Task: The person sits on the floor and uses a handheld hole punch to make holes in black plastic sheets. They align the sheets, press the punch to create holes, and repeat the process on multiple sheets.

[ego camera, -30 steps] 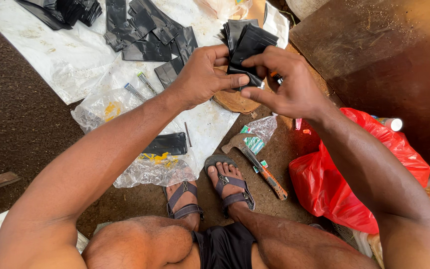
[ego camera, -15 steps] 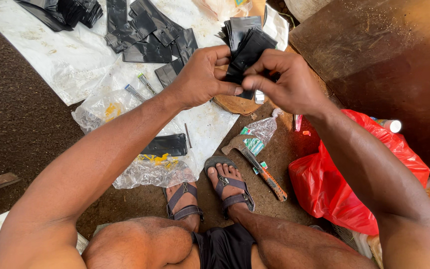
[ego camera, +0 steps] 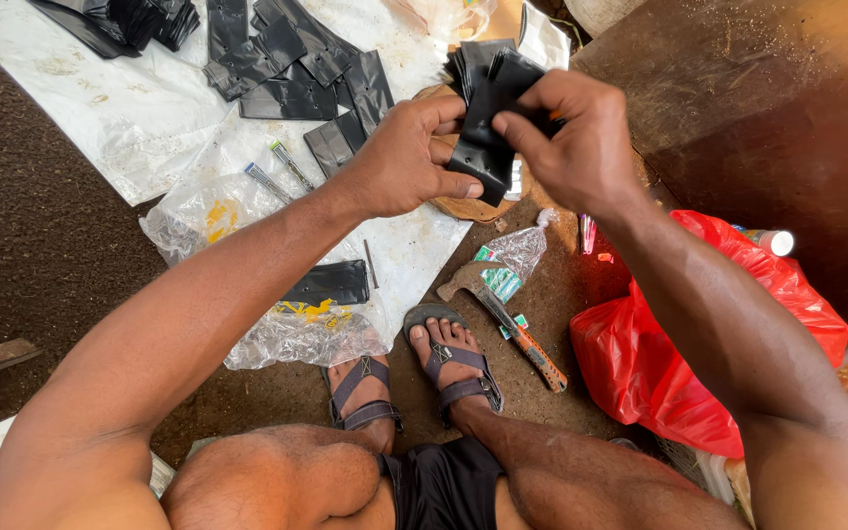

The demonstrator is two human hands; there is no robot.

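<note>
My left hand [ego camera: 404, 162] and my right hand [ego camera: 569, 137] both grip a folded black plastic bag [ego camera: 488, 123] held up in front of me. The left thumb and fingers pinch its lower edge; the right fingers pinch its upper right part. Behind the hands a small stack of more black bags [ego camera: 471, 61] shows. Below them lies a round wooden block [ego camera: 468, 208], mostly hidden by my hands.
A white sheet [ego camera: 130, 108] on the soil carries several flat black bags [ego camera: 291, 74], clear plastic wrappers [ego camera: 296, 334] and one black bag [ego camera: 331, 283]. A hatchet with an orange handle [ego camera: 517, 329] lies by my sandalled feet [ego camera: 414, 378]. A red plastic bag [ego camera: 699, 344] sits at right.
Both hands have risen slightly with the black bag. The right fingers have shifted their pinch on its upper part, pulling at the bag.
</note>
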